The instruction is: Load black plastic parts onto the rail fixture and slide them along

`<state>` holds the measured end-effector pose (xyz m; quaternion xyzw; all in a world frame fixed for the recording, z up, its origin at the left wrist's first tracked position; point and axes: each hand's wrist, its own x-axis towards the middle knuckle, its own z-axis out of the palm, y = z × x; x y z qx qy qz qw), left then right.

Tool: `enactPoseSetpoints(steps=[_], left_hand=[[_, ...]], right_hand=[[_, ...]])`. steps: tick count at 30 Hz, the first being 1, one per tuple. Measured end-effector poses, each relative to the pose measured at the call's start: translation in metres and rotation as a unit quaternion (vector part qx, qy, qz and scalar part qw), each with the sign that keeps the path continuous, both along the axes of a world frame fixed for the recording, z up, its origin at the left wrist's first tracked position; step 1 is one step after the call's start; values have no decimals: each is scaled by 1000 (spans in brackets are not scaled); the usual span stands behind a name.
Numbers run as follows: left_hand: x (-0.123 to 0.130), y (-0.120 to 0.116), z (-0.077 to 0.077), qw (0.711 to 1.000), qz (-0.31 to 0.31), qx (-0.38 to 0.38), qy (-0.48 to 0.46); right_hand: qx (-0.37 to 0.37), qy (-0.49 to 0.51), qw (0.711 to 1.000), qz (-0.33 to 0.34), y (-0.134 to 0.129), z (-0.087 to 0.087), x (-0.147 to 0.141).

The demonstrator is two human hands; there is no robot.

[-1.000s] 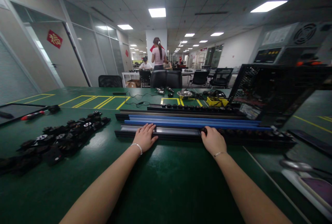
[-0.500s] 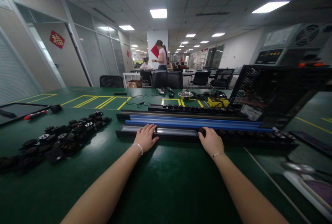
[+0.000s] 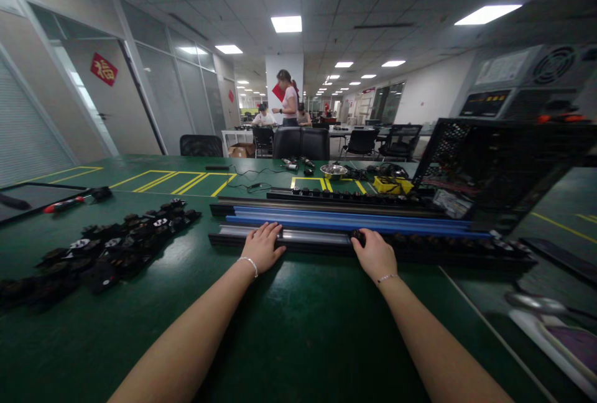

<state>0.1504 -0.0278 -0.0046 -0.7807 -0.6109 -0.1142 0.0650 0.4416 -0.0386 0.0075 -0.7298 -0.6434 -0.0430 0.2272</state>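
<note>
A long black track point(image 3: 317, 239) with a silvery channel lies crosswise in front of me. My left hand point(image 3: 263, 249) rests on its left part, fingers stretched over the top and thumb out to the side. Farther right, my right hand point(image 3: 375, 252) pinches a small black module point(image 3: 358, 236) sitting at the channel; its underside is hidden. Several similar dark modules point(image 3: 443, 244) line the track to the right of that hand. Just behind runs a blue rail point(image 3: 326, 221), with another dark rail point(image 3: 298, 204) beyond it.
Rows of loose black modules point(image 3: 125, 241) lie at left, near a red-handled tool point(image 3: 65, 204). An open computer case point(image 3: 508, 166) stands at right. A metal bowl point(image 3: 333, 170) and a yellow item point(image 3: 392, 186) sit farther back. Other people work in the background.
My right hand has moved slightly left along the track, and the black module has moved with it. My left hand stays in place.
</note>
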Motion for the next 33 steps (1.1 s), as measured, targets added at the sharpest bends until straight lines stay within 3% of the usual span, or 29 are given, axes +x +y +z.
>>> enactPoseSetpoints(steps=[33], left_hand=[[0,0,1,1000,0,-9,-1]], right_hand=[[16,64,996,52,5,-5,-15]])
